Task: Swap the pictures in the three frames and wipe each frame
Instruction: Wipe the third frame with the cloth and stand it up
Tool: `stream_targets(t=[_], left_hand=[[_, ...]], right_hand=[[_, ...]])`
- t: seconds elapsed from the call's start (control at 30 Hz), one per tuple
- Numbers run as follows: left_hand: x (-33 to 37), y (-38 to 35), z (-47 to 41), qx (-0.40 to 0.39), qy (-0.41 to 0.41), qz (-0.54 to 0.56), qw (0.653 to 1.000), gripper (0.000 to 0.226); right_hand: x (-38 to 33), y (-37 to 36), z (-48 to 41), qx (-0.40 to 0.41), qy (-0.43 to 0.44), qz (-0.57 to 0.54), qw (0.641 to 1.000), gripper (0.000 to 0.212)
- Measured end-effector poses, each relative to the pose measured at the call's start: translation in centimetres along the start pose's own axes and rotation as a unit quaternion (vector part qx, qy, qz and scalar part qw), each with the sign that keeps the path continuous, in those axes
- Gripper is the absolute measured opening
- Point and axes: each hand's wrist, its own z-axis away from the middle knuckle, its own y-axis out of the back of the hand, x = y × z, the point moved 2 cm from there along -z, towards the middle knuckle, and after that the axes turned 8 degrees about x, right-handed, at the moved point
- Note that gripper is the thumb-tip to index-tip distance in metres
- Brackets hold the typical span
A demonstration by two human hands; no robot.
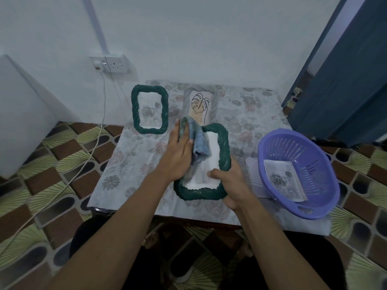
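- Nearby, right hand [228, 185] grips a rope-twisted green frame [225, 147] by its lower corner, above the floral tablecloth [129, 164].
- Left hand [178, 151] clutches a fluffy blue cloth [198, 139] against it.
- Beside: slotted purple basket [278, 143].
- Farther, matching green frame [135, 107], pale leaf-picture frame [215, 101].

No legible text, label, brand, number or sign appears in the head view.

Printed surfaces carry drawings only:
- leaf picture [200, 105]: line drawing of a leaf, no caption.
- rose picture [149, 110]: rose motif, no lettering.
- rose sheet [281, 180] in the basket [314, 155]: rose motif, no lettering.

Any markings on the wall socket [114, 64] are too small to read.
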Motion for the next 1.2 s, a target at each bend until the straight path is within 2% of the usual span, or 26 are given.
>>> stream_targets(t=[0.1,0.17,0.3,0.4,0.47,0.53,0.6,0.63,0.7,0.8,1.0,1.07,1.2], left_hand=[[0.7,-0.6,1.4,0.006,0.068,0.063,0.996,0.061],[0.6,-1.2,3.5,-0.007,0.08,0.092,0.993,0.058],[2.1,-2.8,8.4,-0.05,-0.01,0.069,0.996,0.047],[3.3,-2.9,10.0,-0.092,0.066,0.108,0.988,0.038],[2.6,-2.8,9.3,-0.062,0.041,0.06,0.995,0.041],[0.9,-2.9,7.9,-0.055,0.021,-0.037,0.998,0.057],[-0.6,-2.8,6.0,-0.052,0.036,-0.127,0.99,0.075],[-1.0,-2.6,5.0,-0.046,0.057,-0.142,0.987,0.076],[-1.0,-2.1,3.4,-0.024,0.09,-0.093,0.991,0.07],[1.3,-2.3,2.9,0.011,0.089,0.0,0.996,0.083],[5.5,-5.4,7.2,-0.051,0.125,0.032,0.99,0.081],[4.7,-5.7,7.5,-0.053,0.109,0.006,0.993,0.07],[2.5,-4.1,5.9,-0.016,0.135,-0.105,0.985,0.064]], right_hand=[[-0.1,-0.1,-0.7,0.033,0.013,0.02,0.999,0.04],[-0.1,0.0,-1.0,0.062,0.01,0.013,0.998,0.038],[-0.3,0.6,-2.0,0.15,0.015,-0.014,0.988,0.039],[0.1,0.4,-2.1,0.183,0.015,-0.004,0.983,0.034],[0.4,-0.1,-1.6,0.187,0.006,-0.006,0.982,0.025],[0.7,-0.7,-1.0,0.178,-0.004,-0.004,0.984,0.021],[0.9,-1.1,-0.6,0.172,-0.006,0.002,0.985,0.021],[1.0,-1.3,-0.5,0.171,-0.007,-0.001,0.985,0.02],[0.9,-1.4,-0.4,0.176,-0.01,-0.01,0.984,0.018],[0.7,-1.5,-0.7,0.193,-0.01,-0.028,0.981,0.021],[0.5,-0.8,-1.8,0.236,-0.01,-0.114,0.965,0.023],[0.9,-0.5,-1.6,0.236,-0.036,-0.148,0.96,0.02],[1.5,-0.5,-0.7,0.225,-0.085,-0.123,0.963,0.016]])
